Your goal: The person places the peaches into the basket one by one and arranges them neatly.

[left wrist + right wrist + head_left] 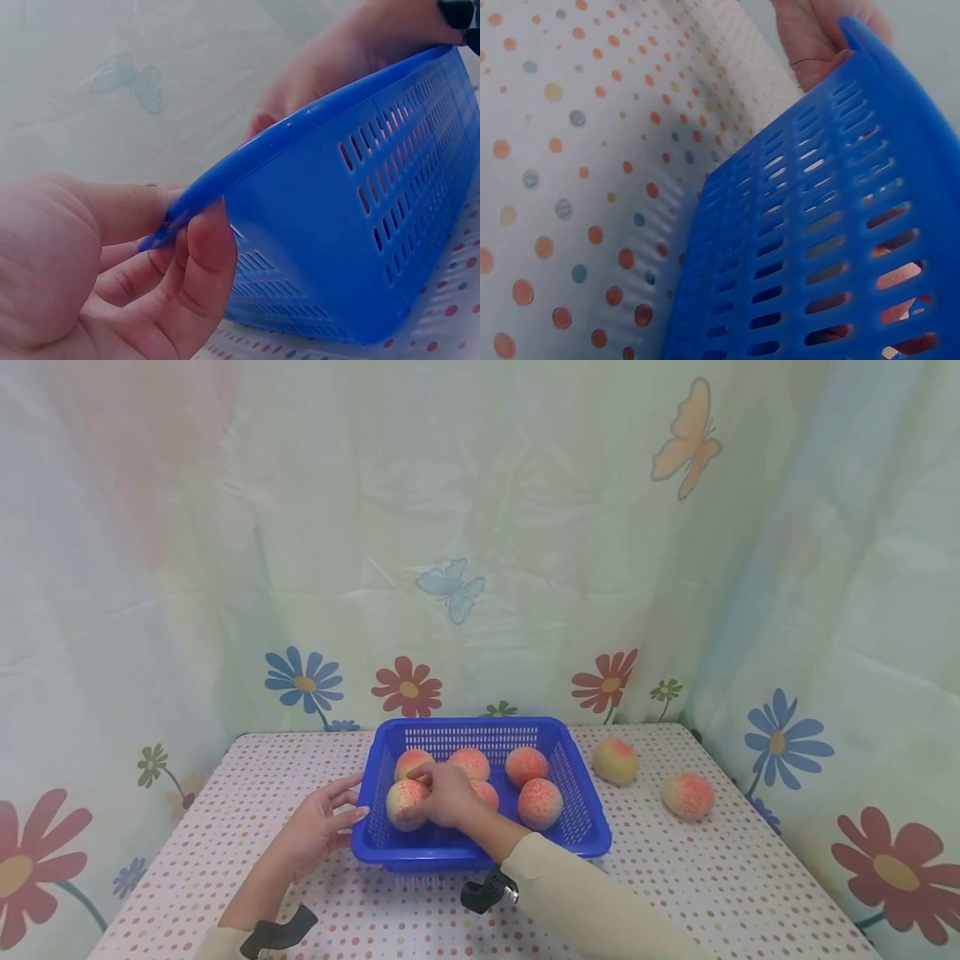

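A blue plastic basket (480,853) with slotted walls stands on the table and holds several red-and-yellow peaches. At its left side, my left hand (321,827) pinches the rim, thumb above and fingers beneath, plainest in the left wrist view. My right hand (448,795) reaches over the front rim into the basket. Its thumb and fingers grip the front-left peach (405,800), which sits next to the left wall. That hand partly covers a front-middle peach (487,793) and the back-left peach (412,762). In the right wrist view, the basket wall (780,247) mostly hides the right hand.
Right of the basket lie two loose peaches, a yellower peach (615,762) and a redder peach (688,796) nearer the table's right edge. A dotted cloth (300,914) covers the table. Behind it hangs a flowered curtain (480,652).
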`<state>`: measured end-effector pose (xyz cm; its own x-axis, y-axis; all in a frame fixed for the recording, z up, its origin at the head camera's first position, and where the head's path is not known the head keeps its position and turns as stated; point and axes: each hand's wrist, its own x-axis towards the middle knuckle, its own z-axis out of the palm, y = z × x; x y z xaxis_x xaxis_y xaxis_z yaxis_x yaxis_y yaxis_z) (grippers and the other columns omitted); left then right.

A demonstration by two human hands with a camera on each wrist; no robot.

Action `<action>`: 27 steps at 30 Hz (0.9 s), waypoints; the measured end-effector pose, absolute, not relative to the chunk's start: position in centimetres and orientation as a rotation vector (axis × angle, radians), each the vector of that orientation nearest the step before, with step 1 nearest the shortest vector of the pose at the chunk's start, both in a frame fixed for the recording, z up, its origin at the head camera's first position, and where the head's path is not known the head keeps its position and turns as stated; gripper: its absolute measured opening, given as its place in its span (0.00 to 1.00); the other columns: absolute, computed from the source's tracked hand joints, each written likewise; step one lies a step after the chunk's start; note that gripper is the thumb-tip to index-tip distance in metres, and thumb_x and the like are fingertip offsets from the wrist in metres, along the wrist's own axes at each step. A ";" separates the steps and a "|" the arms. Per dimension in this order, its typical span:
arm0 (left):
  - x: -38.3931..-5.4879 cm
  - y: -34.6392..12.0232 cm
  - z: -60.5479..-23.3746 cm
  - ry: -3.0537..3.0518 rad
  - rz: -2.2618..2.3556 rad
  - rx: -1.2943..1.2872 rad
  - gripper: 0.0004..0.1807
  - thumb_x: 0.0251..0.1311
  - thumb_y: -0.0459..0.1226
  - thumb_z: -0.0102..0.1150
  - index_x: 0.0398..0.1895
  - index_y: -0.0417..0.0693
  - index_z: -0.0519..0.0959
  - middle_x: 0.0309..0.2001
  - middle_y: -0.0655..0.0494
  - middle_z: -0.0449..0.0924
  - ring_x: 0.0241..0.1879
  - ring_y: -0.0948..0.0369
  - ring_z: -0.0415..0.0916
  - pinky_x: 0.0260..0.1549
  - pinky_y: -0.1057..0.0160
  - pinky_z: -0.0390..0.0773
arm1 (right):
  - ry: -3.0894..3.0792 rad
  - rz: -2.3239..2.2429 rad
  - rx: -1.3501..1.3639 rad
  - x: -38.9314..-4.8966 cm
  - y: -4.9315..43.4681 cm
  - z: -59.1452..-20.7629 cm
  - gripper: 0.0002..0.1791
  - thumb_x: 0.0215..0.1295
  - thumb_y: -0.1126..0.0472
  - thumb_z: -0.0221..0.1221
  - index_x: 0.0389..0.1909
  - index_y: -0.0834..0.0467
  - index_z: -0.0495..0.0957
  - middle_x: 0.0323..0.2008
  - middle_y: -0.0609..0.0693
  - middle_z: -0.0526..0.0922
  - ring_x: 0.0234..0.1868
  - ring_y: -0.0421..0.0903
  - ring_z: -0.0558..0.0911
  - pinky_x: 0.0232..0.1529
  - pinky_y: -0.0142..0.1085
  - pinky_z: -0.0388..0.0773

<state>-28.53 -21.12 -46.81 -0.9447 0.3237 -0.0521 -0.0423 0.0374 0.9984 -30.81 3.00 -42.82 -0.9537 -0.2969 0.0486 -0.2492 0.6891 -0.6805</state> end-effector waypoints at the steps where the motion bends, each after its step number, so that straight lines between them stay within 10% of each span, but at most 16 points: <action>1: -28.6 -21.2 -46.8 2.053 1.993 0.289 0.41 0.69 0.38 0.64 0.80 0.45 0.55 0.53 0.43 0.77 0.46 0.56 0.84 0.46 0.54 0.88 | 2.833 -1.107 -0.465 -30.8 3.0 -42.9 0.35 0.49 0.50 0.80 0.58 0.55 0.81 0.48 0.52 0.87 0.44 0.46 0.83 0.50 0.44 0.86; 27: -28.4 -21.1 -46.8 2.069 1.983 0.286 0.40 0.70 0.38 0.63 0.80 0.46 0.56 0.54 0.40 0.76 0.46 0.55 0.84 0.47 0.54 0.88 | 2.774 -1.085 -0.492 -30.1 3.8 -42.7 0.38 0.51 0.55 0.78 0.64 0.58 0.76 0.56 0.56 0.85 0.54 0.53 0.84 0.56 0.50 0.84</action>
